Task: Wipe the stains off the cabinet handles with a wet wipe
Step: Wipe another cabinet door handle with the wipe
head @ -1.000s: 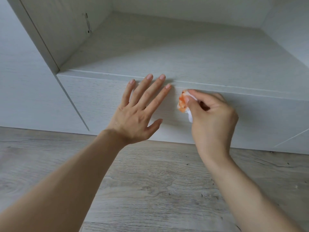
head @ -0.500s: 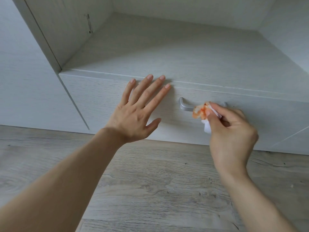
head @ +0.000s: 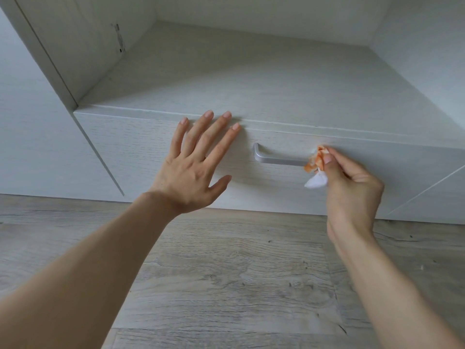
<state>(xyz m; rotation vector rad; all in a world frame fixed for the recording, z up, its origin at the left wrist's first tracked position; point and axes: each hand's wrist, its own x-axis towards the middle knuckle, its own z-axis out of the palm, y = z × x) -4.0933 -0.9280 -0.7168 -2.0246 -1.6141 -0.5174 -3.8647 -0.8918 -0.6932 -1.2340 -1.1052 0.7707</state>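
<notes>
**Two hands at the drawer, wipe on the handle's right end**

Left hand [head: 191,170] lies flat on the white drawer front [head: 141,147], fingers straight and spread, holding nothing. Its fingertips are near the drawer's top edge, just left of the handle [head: 279,159].

Right hand [head: 352,187] pinches a crumpled wet wipe [head: 315,163] between thumb and fingers. The wipe's upper part is stained orange, and a white corner hangs below. The wipe touches the right end of the silver bar handle and hides that end. The handle's left end and middle are in plain view.

Above the drawer, an open white shelf [head: 251,79] runs to the far wall. Its left wall has a small dark mark [head: 118,39]. Grey wood-look floor [head: 226,273] is on the near side. Both forearms are bare.
</notes>
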